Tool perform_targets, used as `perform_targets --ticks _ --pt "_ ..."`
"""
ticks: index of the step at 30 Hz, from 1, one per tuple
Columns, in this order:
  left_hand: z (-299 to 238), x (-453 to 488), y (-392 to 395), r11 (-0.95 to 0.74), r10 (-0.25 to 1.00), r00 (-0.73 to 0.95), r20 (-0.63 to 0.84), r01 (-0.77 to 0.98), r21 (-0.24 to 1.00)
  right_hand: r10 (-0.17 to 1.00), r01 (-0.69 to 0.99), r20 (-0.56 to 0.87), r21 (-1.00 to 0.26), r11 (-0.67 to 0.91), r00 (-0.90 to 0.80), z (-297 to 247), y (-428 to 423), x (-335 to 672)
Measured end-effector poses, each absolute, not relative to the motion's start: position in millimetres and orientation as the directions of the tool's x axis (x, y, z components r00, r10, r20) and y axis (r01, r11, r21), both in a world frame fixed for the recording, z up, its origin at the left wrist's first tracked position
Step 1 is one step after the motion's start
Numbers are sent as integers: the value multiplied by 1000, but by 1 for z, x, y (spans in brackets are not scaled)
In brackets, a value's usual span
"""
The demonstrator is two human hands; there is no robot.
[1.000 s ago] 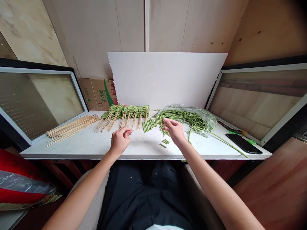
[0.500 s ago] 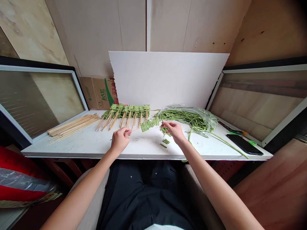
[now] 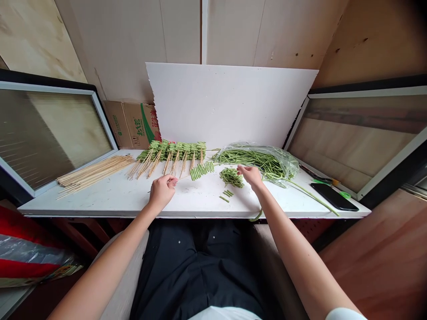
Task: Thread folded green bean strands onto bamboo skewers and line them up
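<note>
My left hand (image 3: pixel 162 191) pinches a thin bamboo skewer with a row of cut green bean pieces (image 3: pixel 202 170) threaded on its far end. My right hand (image 3: pixel 251 176) hovers beside a small heap of cut bean pieces (image 3: pixel 231 177), fingers curled in a loose pinch; whether anything is in them I cannot see. A few loose pieces (image 3: pixel 226 195) lie nearer me on the white table (image 3: pixel 116 200). Finished bean skewers (image 3: pixel 173 153) lie in a row at the back.
A bundle of bare skewers (image 3: pixel 91 174) lies at the left. A clear plastic bag of long beans (image 3: pixel 260 161) sits at the right, with one long bean trailing off. A black phone (image 3: pixel 333 197) and scissors (image 3: pixel 320 179) lie far right. A white board and cardboard box (image 3: pixel 131 124) stand behind.
My right hand has moved right, away from the threaded skewer, uncovering the small heap of cut pieces. The left hand stays in place holding the skewer. The camera tilted slightly.
</note>
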State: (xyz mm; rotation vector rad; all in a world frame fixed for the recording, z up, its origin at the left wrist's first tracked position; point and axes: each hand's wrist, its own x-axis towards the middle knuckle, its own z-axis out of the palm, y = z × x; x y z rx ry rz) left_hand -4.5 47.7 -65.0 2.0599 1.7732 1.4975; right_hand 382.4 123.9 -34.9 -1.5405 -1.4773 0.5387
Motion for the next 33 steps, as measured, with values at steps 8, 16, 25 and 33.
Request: perform_targets --ticks 8,16,25,33 --pt "-63 -9 49 -329 801 -127 585 723 608 949 567 76 -787 246 -306 -17 103 386" --pt "-62 -9 48 -338 795 -120 595 727 598 957 780 -14 -583 228 -290 -35 107 370" --pt "-60 -5 46 -374 784 -108 611 704 604 935 552 188 -765 332 -301 -27 100 362" --pt "-50 6 36 -462 722 -89 686 676 574 961 -148 190 -976 162 -200 -13 91 348"
